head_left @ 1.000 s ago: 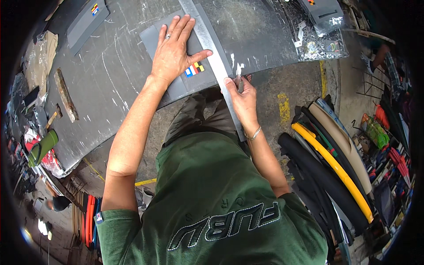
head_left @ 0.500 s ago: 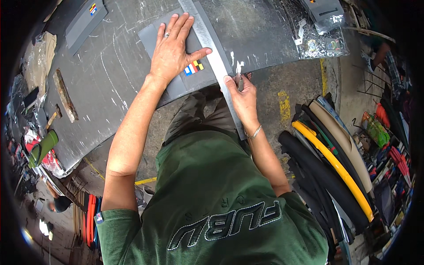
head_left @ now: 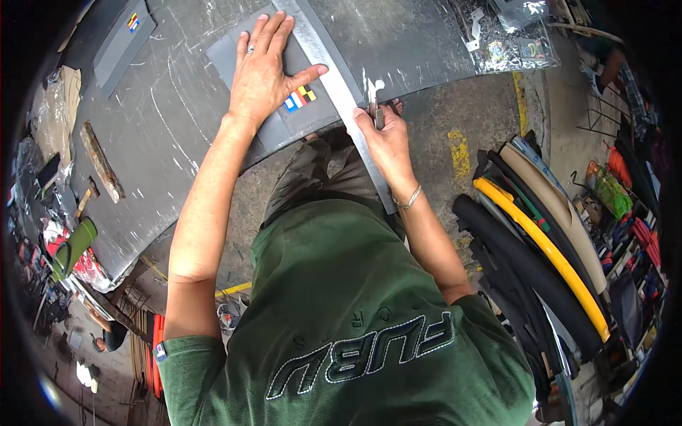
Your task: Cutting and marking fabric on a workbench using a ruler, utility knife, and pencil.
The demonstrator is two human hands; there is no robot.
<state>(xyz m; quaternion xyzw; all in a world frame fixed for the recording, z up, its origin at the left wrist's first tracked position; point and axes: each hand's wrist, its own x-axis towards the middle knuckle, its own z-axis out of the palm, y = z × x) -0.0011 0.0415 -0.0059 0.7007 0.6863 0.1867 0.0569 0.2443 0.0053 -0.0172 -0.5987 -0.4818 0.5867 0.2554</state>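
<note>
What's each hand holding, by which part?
Right hand: metal straightedge, by its lower part; also a slim tool, grip partly hidden. Left hand: nothing gripped, flat on gray sheet.

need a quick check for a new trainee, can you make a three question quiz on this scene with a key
1. Which hand lies spread on the gray sheet? a) left b) right c) neither
2. True or false: the yellow roll lies on the table.
3. Fill in: the right hand holds the metal ruler close to the table's ____.

Key: 1. a, the left hand. 2. False, it is off the table, among other rolls to the right. 3. Edge.
</note>
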